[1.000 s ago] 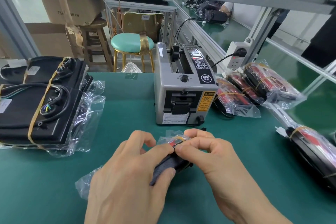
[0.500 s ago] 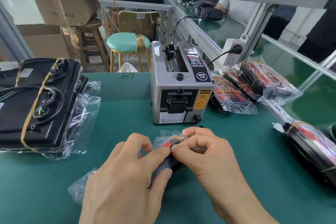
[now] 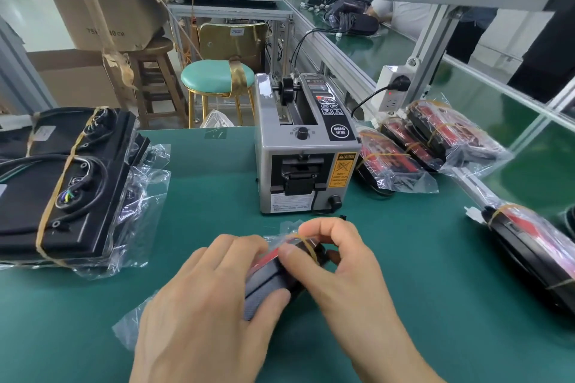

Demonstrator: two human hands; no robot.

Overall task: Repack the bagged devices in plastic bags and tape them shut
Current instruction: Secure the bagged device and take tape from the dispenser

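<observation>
Plastic-bagged device (image 3: 281,270) gripped by left hand (image 3: 202,305), right hand (image 3: 336,261) pinching it

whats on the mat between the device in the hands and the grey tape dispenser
In the head view, almost nothing: bare green mat, apart from one small black bit lying just before the grey box-shaped tape dispenser, beyond the bagged black-and-red device.

Our left hand (image 3: 202,298) and right hand (image 3: 339,274) cover most of the bagged device (image 3: 280,270) — we cannot read its shape. The black unit (image 3: 529,255) at right runs off the edge.
</observation>
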